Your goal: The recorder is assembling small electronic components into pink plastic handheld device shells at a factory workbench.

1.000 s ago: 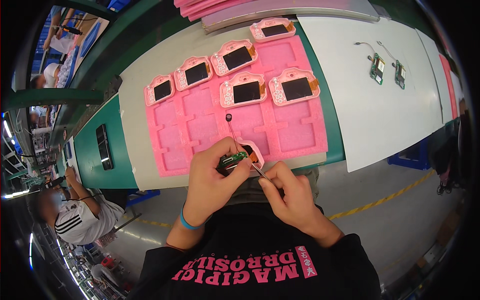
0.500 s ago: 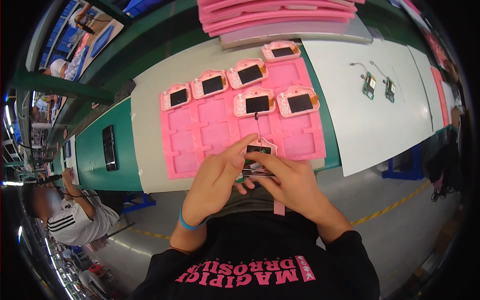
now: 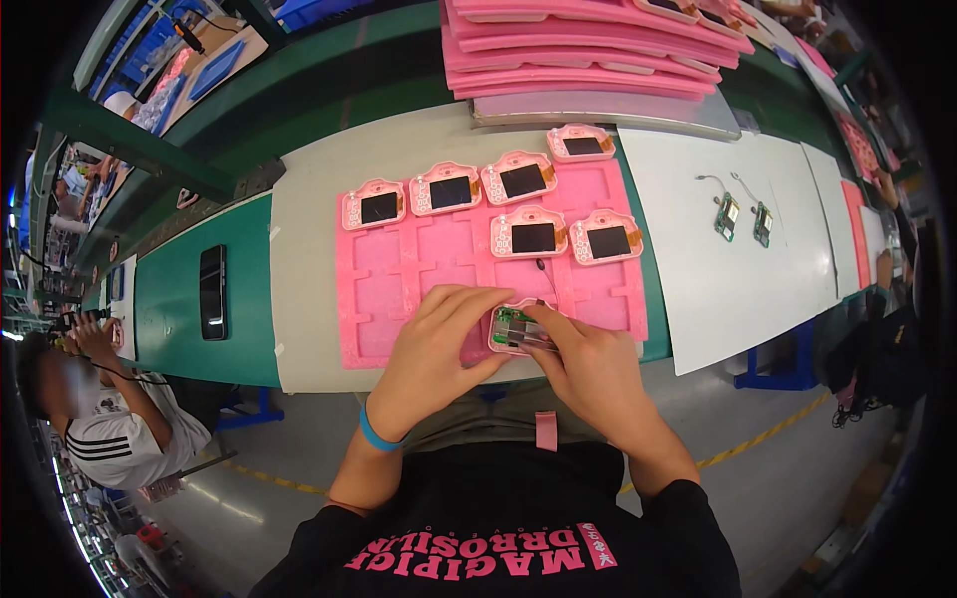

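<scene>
1. The green board (image 3: 512, 324) is now lowered into a pink shell (image 3: 492, 336), at the foam tray's (image 3: 368, 267) near edge.
2. Shell is gripped by left hand (image 3: 439, 334), tweezers (image 3: 528, 337) by right hand (image 3: 600, 371).
3. On tray, five shells (image 3: 448, 189) are left boardless.

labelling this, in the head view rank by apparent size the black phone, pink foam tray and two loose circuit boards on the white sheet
1. Pink foam tray
2. Black phone
3. Left circuit board and right circuit board: too alike to rank
</scene>
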`<state>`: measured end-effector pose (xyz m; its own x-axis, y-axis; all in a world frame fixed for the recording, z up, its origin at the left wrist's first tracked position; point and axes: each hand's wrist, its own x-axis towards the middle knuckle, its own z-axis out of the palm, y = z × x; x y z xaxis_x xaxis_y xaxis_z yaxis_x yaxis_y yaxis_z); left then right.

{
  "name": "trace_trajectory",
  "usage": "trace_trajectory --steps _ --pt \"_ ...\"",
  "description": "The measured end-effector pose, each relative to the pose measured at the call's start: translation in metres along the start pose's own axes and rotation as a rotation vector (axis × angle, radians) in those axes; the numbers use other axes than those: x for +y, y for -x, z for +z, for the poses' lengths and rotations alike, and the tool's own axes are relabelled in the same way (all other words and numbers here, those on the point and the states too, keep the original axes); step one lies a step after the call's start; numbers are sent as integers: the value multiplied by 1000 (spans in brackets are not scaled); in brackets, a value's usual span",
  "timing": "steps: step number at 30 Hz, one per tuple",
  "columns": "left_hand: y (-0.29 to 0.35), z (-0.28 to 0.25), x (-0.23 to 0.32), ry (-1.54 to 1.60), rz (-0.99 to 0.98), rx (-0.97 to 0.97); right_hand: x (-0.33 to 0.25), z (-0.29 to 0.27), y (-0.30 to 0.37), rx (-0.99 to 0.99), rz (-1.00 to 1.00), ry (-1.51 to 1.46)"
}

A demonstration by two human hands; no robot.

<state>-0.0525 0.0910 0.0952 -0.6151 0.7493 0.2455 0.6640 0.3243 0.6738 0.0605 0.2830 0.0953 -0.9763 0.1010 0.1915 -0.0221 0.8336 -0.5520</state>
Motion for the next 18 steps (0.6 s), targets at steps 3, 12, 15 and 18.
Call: trace_trajectory --steps 3,12,15,18 --pt "3 2 -7 59 -29 5 1 -4 0 -26 -2 23" --pt "11 9 -17 169 -110 62 -2 -5 2 -79 18 34" --pt "11 10 -18 176 -104 87 -2 -3 1 -77 28 41" --pt "11 11 -20 184 -95 117 -2 0 0 -77 39 57"
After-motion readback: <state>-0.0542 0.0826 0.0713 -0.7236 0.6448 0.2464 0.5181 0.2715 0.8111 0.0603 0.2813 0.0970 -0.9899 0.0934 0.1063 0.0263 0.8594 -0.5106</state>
